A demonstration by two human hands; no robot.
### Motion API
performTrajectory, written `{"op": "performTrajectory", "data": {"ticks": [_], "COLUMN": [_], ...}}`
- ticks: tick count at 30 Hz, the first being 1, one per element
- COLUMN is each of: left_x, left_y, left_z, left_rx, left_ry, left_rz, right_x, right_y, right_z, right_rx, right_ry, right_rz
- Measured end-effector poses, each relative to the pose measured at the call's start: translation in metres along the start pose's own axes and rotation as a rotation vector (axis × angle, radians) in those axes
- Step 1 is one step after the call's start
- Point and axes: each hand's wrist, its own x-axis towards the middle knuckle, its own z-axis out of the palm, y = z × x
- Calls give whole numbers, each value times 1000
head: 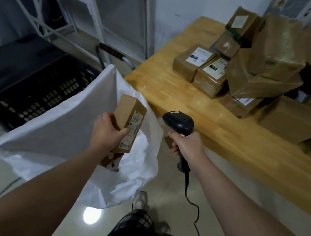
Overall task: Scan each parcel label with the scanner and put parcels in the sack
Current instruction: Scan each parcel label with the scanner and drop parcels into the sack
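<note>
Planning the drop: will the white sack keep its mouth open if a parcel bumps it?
Probably not: the white sack looks thin and creased, its near edge slumped, so it likely folds. The parcel in the left hand looks stiff enough to push it aside.

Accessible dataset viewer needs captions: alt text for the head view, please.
A person's left hand holds a small cardboard parcel over an open white sack, while the right hand grips a black corded scanner. More taped parcels are piled on a wooden table to the right.
</note>
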Motion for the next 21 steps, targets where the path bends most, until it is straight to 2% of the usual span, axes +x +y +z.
{"op": "performTrajectory", "data": {"ticks": [3, 5, 12, 21], "left_x": [3, 8, 57, 111], "left_y": [-12, -8, 46, 135], "left_z": [-2, 2, 18, 44], "left_rx": [321, 376, 318, 168], "left_ry": [-42, -68, -124, -224], "left_rz": [-30, -31, 238, 405], "right_x": [6, 12, 42, 78], "right_y": [-2, -4, -20, -50], "right_z": [18, 26, 26, -40], "right_rx": [-36, -58, -57, 65], "right_ry": [-26, -30, 31, 260], "right_rz": [15, 26, 12, 4]}}
